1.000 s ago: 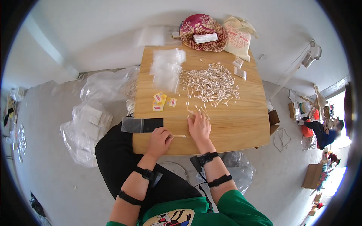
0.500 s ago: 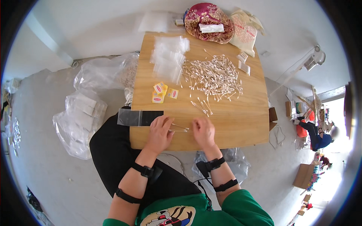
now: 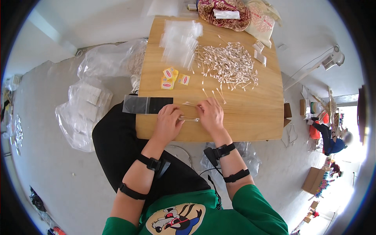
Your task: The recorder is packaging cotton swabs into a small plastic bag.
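Note:
Near the table's front edge, my left hand (image 3: 168,121) is closed around a few cotton swabs (image 3: 190,119) whose tips stick out toward the right. Close beside it, my right hand (image 3: 210,115) has its fingers pinched on another cotton swab (image 3: 188,103), whose tip points left; how many it holds is hidden. A few loose cotton swabs (image 3: 219,95) lie just beyond my right hand. Behind them spreads a large heap of cotton swabs (image 3: 229,64). A clear plastic bag (image 3: 136,105) with a black part lies left of my left hand, partly over the table edge.
Yellow and white cards (image 3: 168,78) and a stack of clear bags (image 3: 181,45) lie on the table's left. Small packs (image 3: 259,58), a cloth bag (image 3: 260,23) and a patterned red cloth (image 3: 231,13) are at the far right. Plastic sacks (image 3: 84,113) stand on the floor at left.
The view has tilted, so the table sits higher. My right hand has come closer to my left with a swab in its fingers. Fewer loose swabs lie in front of the heap.

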Action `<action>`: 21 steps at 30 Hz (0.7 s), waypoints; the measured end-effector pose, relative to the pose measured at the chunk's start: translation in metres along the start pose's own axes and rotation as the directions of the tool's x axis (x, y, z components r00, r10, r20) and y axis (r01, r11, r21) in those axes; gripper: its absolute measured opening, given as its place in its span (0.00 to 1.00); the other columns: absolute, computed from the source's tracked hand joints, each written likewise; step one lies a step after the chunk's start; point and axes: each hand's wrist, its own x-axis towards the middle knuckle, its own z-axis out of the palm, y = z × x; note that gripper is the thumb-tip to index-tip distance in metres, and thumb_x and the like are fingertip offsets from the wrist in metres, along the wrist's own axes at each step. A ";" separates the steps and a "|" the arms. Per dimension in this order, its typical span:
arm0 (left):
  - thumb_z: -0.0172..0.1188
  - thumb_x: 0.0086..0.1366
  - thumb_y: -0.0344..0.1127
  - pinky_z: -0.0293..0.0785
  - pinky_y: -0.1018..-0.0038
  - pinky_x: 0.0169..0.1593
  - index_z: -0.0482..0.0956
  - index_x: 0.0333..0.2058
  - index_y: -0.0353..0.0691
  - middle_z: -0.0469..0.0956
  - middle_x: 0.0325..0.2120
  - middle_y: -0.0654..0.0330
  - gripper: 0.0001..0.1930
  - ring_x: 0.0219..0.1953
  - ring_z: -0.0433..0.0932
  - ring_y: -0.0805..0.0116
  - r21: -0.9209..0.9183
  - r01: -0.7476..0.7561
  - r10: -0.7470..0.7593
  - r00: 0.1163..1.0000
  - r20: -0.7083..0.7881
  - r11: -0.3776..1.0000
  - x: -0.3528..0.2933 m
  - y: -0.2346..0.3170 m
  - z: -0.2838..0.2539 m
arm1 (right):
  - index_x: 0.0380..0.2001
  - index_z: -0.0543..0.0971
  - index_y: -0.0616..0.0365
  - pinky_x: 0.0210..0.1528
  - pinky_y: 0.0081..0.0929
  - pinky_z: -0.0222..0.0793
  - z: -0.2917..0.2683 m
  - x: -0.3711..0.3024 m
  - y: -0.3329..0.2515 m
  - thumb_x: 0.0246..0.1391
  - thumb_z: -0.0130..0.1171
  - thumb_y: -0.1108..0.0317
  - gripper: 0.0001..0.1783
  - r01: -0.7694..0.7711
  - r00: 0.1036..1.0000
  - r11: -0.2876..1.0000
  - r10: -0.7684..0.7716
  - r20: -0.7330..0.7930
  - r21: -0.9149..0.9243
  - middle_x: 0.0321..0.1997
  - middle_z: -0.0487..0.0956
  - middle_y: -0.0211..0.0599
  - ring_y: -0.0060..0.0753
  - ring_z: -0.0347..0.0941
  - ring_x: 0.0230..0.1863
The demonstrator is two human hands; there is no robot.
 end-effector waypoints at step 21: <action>0.59 0.54 0.22 0.70 0.58 0.50 0.80 0.40 0.38 0.77 0.41 0.54 0.13 0.46 0.75 0.51 0.037 0.008 -0.002 0.988 -0.151 0.999 0.004 -0.013 0.009 | 0.28 0.82 0.52 0.38 0.38 0.72 0.001 -0.002 -0.013 0.45 0.66 0.73 0.04 0.052 0.989 0.990 -0.070 0.130 0.135 0.32 0.76 0.33 0.42 0.75 0.37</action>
